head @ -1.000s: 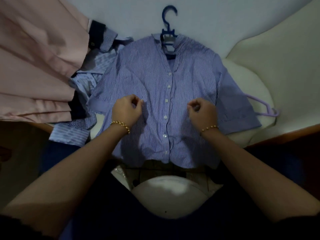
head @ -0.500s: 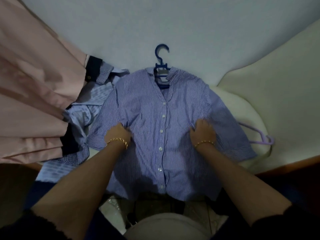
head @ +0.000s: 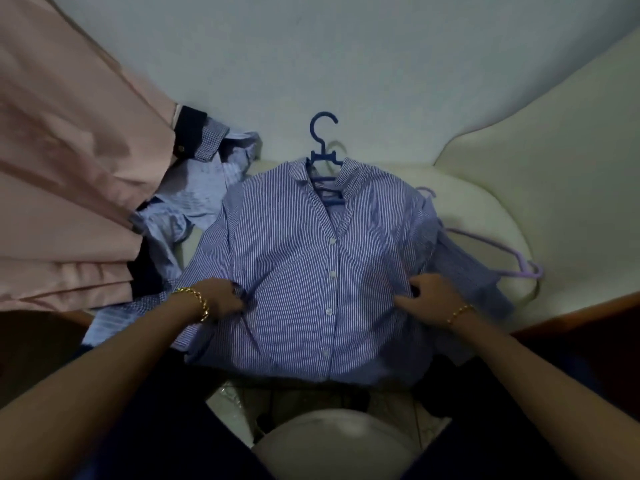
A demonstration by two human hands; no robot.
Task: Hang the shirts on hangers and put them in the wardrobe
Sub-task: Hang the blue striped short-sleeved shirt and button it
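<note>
Striped shirt: I see a blue-and-white striped shirt lying front up on a cream cushion, buttoned down the placket, collar towards the wall, hem at the near edge of the cushion.
Blue hanger: a blue plastic hanger sits inside the shirt's neck. Its hook sticks out past the collar and its bars show in the open V.
Left hand: my view has the left hand on the shirt's left side near the sleeve, fingers curled and pinching a fold of the striped cloth.
Right hand: the right hand is on the shirt's right side, fingers curled into the fabric and the thumb stretched towards the buttons, so it grips the cloth too.
Wrists: I see a gold chain bracelet on the left wrist and a thinner one on the right.
Lilac hanger: a lilac hanger lies on the cushion to the right, partly under the shirt's right sleeve.
Other shirts: a crumpled pile of pale blue shirts lies just left of the striped one, touching it.
Pink fabric: a broad pink cloth fills the left side and overlaps the pile.
</note>
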